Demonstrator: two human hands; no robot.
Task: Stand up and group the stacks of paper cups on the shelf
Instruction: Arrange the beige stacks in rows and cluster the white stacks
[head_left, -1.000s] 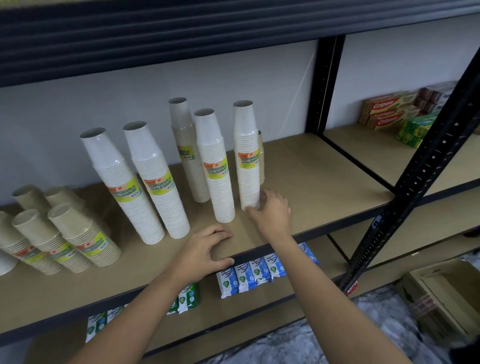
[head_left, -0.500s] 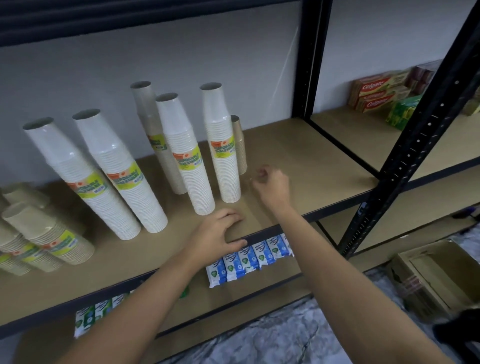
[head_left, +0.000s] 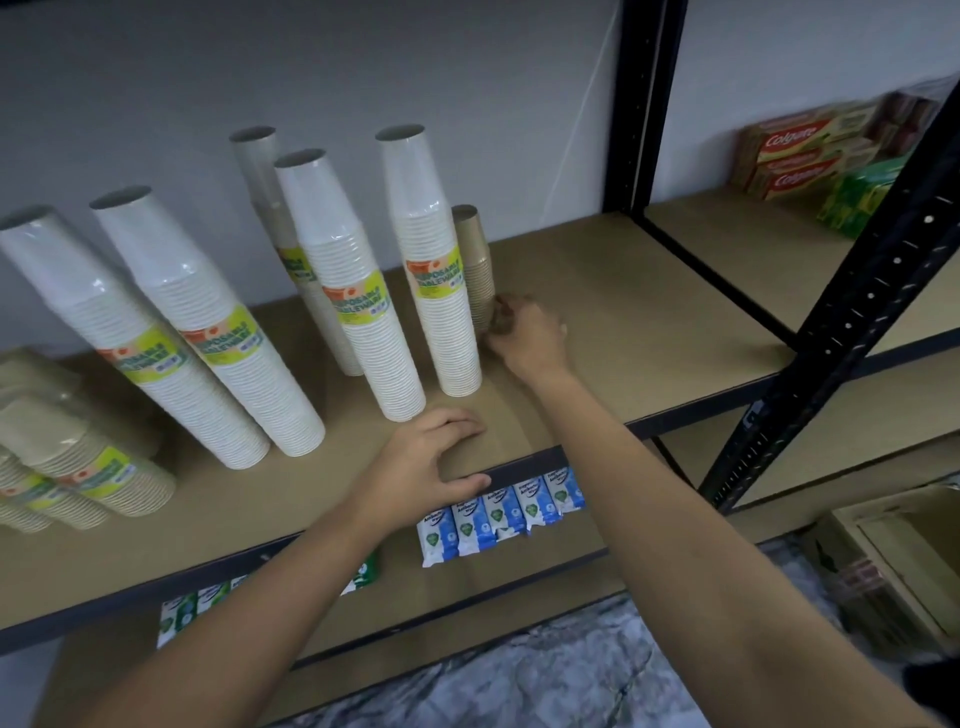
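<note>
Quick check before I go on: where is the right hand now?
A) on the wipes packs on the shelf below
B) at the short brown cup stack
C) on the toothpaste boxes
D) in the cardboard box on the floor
B: the right hand has its fingers curled at the lower part of the short brown cup stack, just right of the rightmost white cup stack.

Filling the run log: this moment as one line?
left hand rests on shelf edge | right hand at short brown cup stack, hold unclear
</note>
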